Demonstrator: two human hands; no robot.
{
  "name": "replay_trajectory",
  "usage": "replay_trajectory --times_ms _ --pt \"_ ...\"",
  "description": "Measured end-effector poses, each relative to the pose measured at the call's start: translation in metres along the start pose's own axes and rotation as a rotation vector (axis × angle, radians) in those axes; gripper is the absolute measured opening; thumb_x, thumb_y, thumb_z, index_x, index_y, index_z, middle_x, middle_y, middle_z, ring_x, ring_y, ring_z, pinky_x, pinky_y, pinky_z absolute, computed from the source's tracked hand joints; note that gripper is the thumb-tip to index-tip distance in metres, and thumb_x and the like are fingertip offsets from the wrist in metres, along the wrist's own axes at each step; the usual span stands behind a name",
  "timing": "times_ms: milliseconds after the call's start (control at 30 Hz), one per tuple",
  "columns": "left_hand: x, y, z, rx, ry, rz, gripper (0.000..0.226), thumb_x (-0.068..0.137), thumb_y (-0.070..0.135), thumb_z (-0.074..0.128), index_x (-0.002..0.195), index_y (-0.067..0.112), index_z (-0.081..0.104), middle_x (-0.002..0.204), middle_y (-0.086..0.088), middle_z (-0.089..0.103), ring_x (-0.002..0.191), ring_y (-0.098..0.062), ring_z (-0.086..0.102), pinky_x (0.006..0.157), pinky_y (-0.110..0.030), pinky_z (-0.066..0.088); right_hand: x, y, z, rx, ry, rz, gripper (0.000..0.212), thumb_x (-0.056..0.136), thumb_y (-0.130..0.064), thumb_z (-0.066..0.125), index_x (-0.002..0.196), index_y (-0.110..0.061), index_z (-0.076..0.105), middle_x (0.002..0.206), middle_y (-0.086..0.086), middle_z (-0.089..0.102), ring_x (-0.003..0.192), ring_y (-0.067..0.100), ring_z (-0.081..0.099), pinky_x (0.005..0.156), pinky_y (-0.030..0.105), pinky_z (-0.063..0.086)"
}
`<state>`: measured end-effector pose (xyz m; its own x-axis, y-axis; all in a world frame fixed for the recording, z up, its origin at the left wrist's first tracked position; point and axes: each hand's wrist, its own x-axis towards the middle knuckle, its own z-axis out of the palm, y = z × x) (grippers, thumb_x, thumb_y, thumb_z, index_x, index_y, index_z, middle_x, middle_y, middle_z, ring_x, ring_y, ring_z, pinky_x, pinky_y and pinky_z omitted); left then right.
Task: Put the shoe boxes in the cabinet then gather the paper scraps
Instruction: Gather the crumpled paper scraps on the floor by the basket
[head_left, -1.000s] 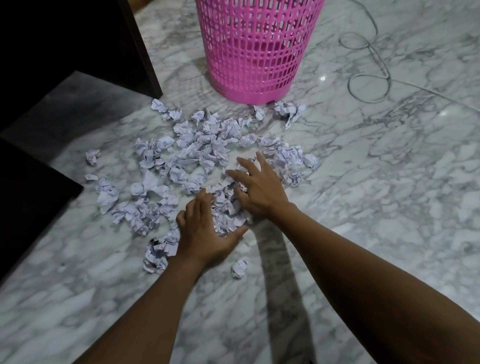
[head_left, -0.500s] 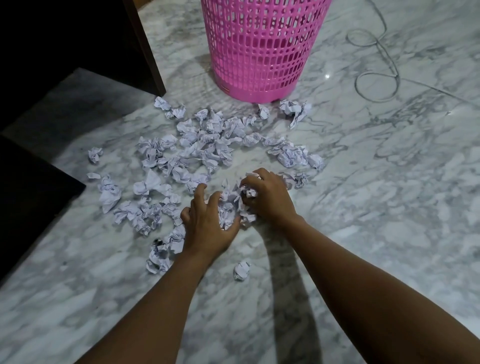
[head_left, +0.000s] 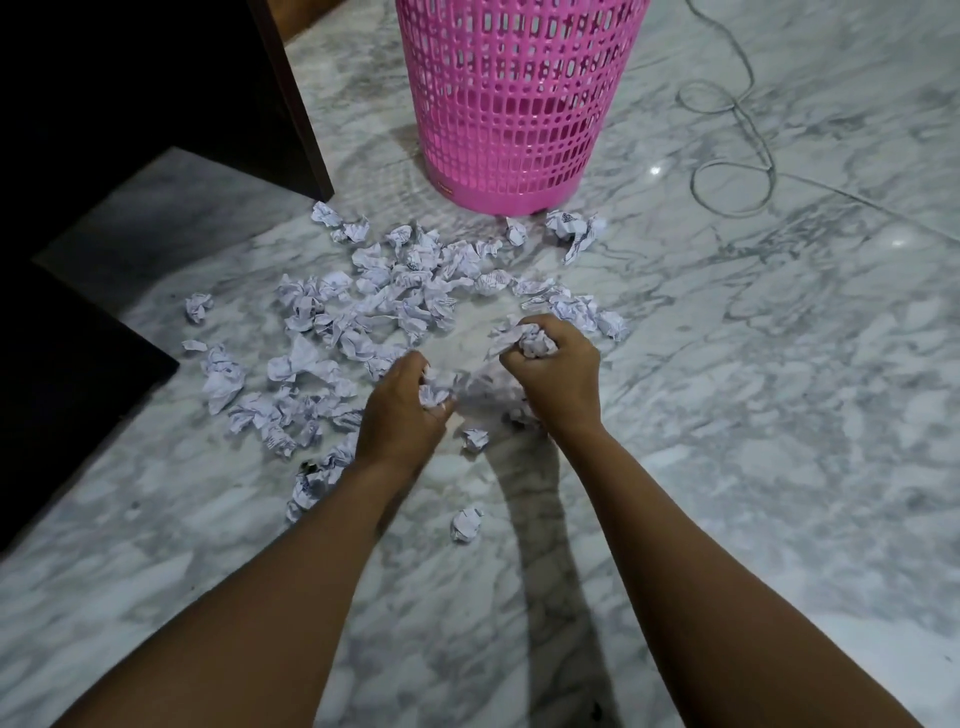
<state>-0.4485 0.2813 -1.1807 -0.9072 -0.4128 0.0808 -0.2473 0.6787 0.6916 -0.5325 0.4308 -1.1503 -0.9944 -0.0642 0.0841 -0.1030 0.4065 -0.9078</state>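
Head view: I look down at my two hands over a marble floor (head_left: 779, 415), with the pink basket (head_left: 514, 104) as my landmark.
Left hand: my left hand (head_left: 402, 410) is curled into a fist on a wad of paper, on my side of the basket and well short of it.
Right hand: my right hand (head_left: 553, 371) is clenched on its own bunch of paper, a little nearer the basket; the two hands are apart.
Paper scraps: the paper scraps (head_left: 395, 296) lie scattered between my hands and the basket, a few touching its base, one stray ball (head_left: 466, 525) behind my hands.
Handling: I judge them light, soft and springy; best scooped from underneath in handfuls and squeezed, since loose balls could slip out.
Shoe boxes: none in sight.
Dark cabinet: a dark cabinet (head_left: 156, 104) stands left of the basket.
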Motion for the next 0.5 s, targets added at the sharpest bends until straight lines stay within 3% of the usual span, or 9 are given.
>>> replay_trajectory --times_ms 133,333,433,500 --pt "0.013 0.024 -0.035 -0.071 0.122 0.094 0.034 0.075 0.018 0.075 0.089 0.014 0.044 0.081 -0.005 0.057 0.070 -0.026 0.054 0.057 -0.037 0.047 -0.014 -0.002 -0.007 -0.105 -0.048 -0.072 0.027 0.070 -0.010 0.073 0.095 -0.020 0.075 0.096 0.005 0.071 0.088 0.020 0.065 0.075 0.026 0.047" --pt "-0.014 0.015 -0.069 -0.001 0.235 0.136 0.033 0.074 0.022 0.074 0.087 0.013 0.045 0.083 -0.005 0.051 0.076 -0.026 0.049 0.065 -0.037 0.042 -0.045 0.005 0.025 -0.538 -0.426 -0.268 0.044 0.079 -0.028 0.070 0.122 -0.021 0.065 0.117 0.012 0.062 0.105 0.034 0.059 0.083 0.040 0.049" --pt "-0.038 -0.010 -0.065 0.093 0.242 0.072 0.029 0.071 0.032 0.063 0.088 0.014 0.048 0.086 -0.004 0.048 0.086 -0.030 0.050 0.076 -0.042 0.041 -0.063 0.014 0.039 -0.799 -0.390 -0.285 0.052 0.082 -0.053 0.049 0.127 -0.030 0.057 0.131 0.009 0.054 0.109 0.037 0.054 0.089 0.046 0.045" --pt "-0.054 -0.028 -0.054 0.150 0.216 0.009 0.035 0.068 0.037 0.059 0.092 0.011 0.055 0.093 -0.009 0.054 0.094 -0.035 0.053 0.080 -0.042 0.041 -0.072 0.018 0.043 -0.858 -0.364 -0.314 0.053 0.080 -0.060 0.048 0.124 -0.031 0.056 0.132 0.008 0.053 0.107 0.037 0.052 0.086 0.047 0.044"
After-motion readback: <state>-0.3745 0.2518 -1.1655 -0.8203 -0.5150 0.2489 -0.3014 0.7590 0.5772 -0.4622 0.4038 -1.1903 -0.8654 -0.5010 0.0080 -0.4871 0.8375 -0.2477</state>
